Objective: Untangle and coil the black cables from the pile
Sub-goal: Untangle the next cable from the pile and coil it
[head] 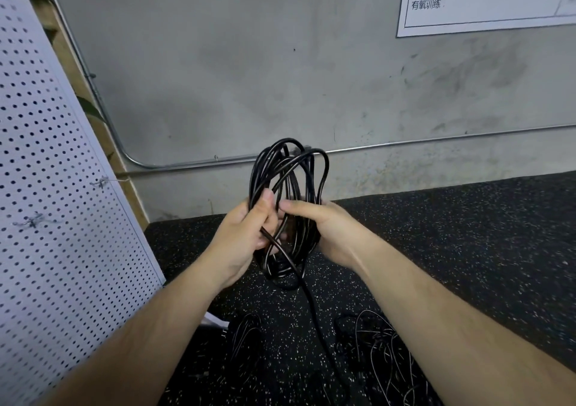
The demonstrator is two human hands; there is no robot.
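**Coil in both hands, tail not yet wound in**

Coil [301,234] is mid-frame, held up off the floor [467,234] in front of the wall [218,62]. Loops stand roughly upright, tops fanning out above the hands.

- Left hand [246,234]: fingers curled round the loops from the left, thumb up across the strands. Looks like the clamp that stops the loops springing apart.
- Right hand [318,228]: wrapped round the same bunch from the right, thumb on top, almost meeting the left thumb. Probably the feeding hand, gathering the next loop.
- Tail [309,296]: one strand leaves the coil near the left palm and drops to the floor at bottom centre. I can't see where it ends.

Pile [383,349] lies loose on the floor at lower right. A smaller dark bundle [246,330] lies lower centre, hard to read.

Room: black speckled rubber floor and scuffed grey concrete wall. A metal conduit [405,145] runs along the wall. White pegboard [46,187] leans at left, poster [486,0] upper right.
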